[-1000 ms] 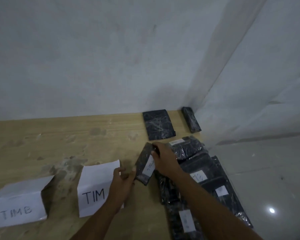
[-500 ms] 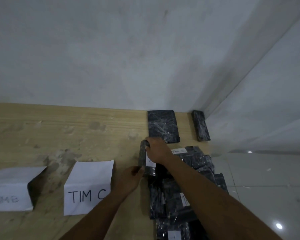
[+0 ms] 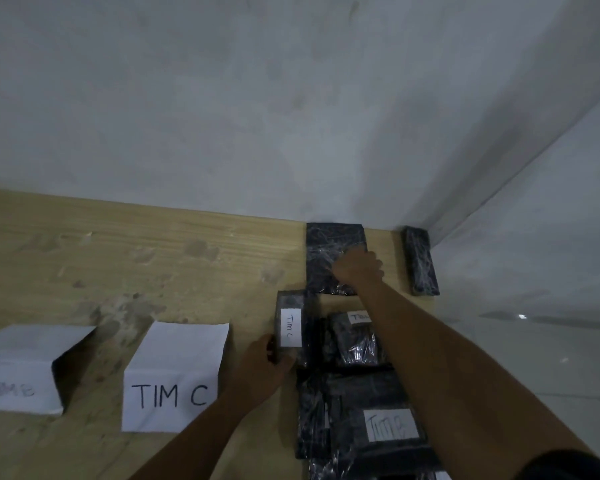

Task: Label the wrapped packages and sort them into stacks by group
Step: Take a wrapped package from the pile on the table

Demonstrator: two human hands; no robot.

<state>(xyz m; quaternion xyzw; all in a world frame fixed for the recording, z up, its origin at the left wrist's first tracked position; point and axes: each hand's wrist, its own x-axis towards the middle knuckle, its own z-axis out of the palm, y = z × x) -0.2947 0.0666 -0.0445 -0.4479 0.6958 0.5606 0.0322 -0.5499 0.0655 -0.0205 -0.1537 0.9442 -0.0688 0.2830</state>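
Sorting looks to be the step in hand: your left hand [image 3: 262, 370] grips the near end of the TIM C package [image 3: 291, 327], flat on the table [image 3: 153, 258] just beyond those fingers, with the TIM C sign [image 3: 174, 375] to their left. Your right hand [image 3: 357, 268] curls round the unlabelled package [image 3: 329, 247] edge. I judge that one needs lifting clear for labelling next. Both are dark, with glossy, crinkled wrap.

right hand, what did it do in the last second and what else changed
The right hand let go of the TIM C package and reached forward to the unlabelled package by the wall, now touching it. The left hand alone now holds the labelled one, at its near end. The paper signs and the corner package stayed put.
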